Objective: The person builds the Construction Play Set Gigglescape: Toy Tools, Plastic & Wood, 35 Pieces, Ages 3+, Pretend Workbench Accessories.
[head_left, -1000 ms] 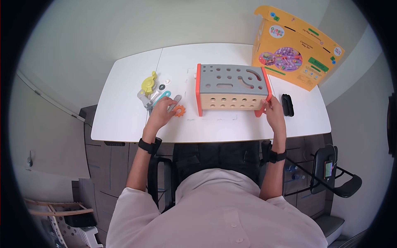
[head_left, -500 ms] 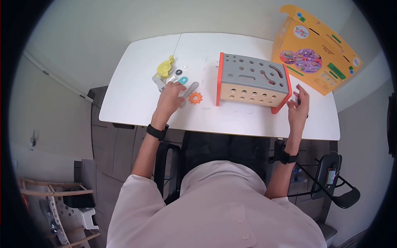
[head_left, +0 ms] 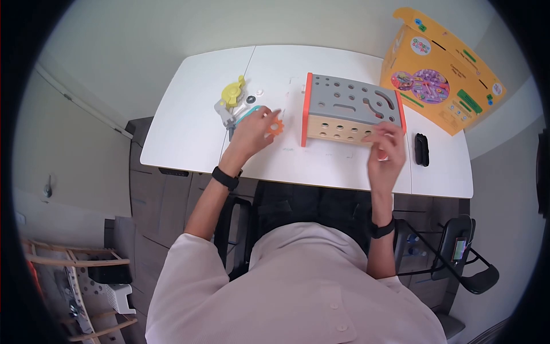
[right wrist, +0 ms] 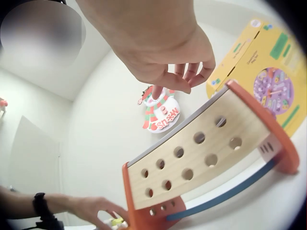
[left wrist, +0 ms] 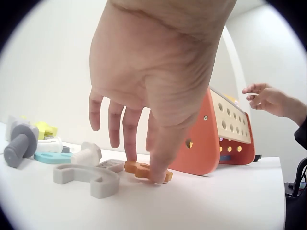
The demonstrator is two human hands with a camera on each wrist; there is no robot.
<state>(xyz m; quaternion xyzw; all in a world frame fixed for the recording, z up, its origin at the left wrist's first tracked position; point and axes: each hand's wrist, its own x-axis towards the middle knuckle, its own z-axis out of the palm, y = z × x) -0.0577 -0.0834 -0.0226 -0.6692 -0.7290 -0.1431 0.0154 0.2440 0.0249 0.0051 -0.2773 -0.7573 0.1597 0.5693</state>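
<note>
My left hand (head_left: 251,135) is over the small parts left of the toy workbench (head_left: 352,103). In the left wrist view its thumb and a finger pinch the edges of an orange gear (left wrist: 144,171), low at the table surface; a grey wrench (left wrist: 88,175) lies beside it. A teal piece (left wrist: 53,157) and a grey bolt (left wrist: 21,143) lie farther left. My right hand (head_left: 387,157) is raised before the workbench's right end, fingers loosely bent and holding nothing. The right wrist view shows that hand (right wrist: 168,62) above the workbench's perforated wooden side (right wrist: 192,153).
A yellow box (head_left: 444,74) stands at the table's back right. A black object (head_left: 421,150) lies right of the workbench. Yellow (head_left: 232,93), dark round (head_left: 251,99) and white pieces (head_left: 260,92) lie at the left on the white table (head_left: 189,114).
My left hand has shifted right, from above the grey wrench to the orange gear. My right hand left the workbench's right end, rose outward, then came back in front of it.
</note>
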